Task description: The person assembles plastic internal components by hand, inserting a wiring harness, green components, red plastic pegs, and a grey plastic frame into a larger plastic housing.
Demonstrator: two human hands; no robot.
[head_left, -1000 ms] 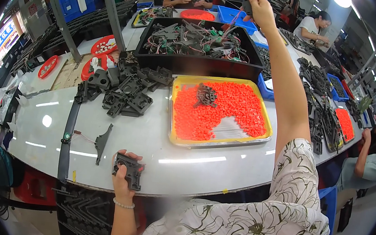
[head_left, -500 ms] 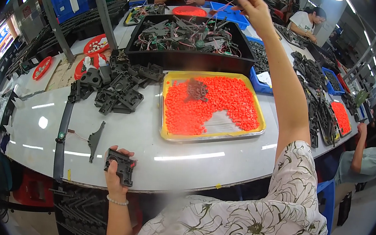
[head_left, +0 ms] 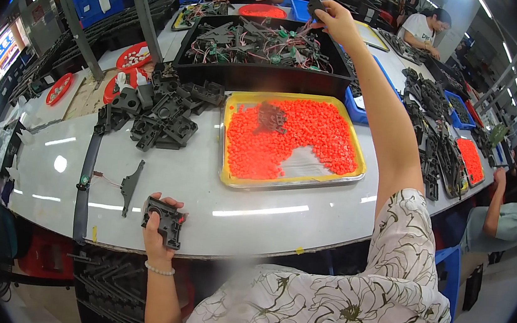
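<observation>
My left hand point(head_left: 155, 234) grips a dark grey plastic housing point(head_left: 167, 224) close to the table's front edge. A small red piece point(head_left: 182, 219) shows at the housing's right side. Stretched far forward, my right hand point(head_left: 336, 22) pinches a flat dark plastic part point(head_left: 313, 3) above the far right corner of a black bin point(head_left: 261, 80). Wired dark parts point(head_left: 261, 45) with thin cables and green boards fill that bin. A similar curved part point(head_left: 130, 189) with a wire lies on the table beside my left hand.
A yellow-rimmed metal tray point(head_left: 225, 178) holds many small red pieces and a dark grey part point(head_left: 271, 117). Left of it is a pile of grey housings point(head_left: 165, 117). Red dishes point(head_left: 59, 90) stand farther left. Co-workers sit across the table and at right.
My right hand has moved a little left and nearer with the flat part, toward the black bin. My left hand still holds the housing in nearly the same place.
</observation>
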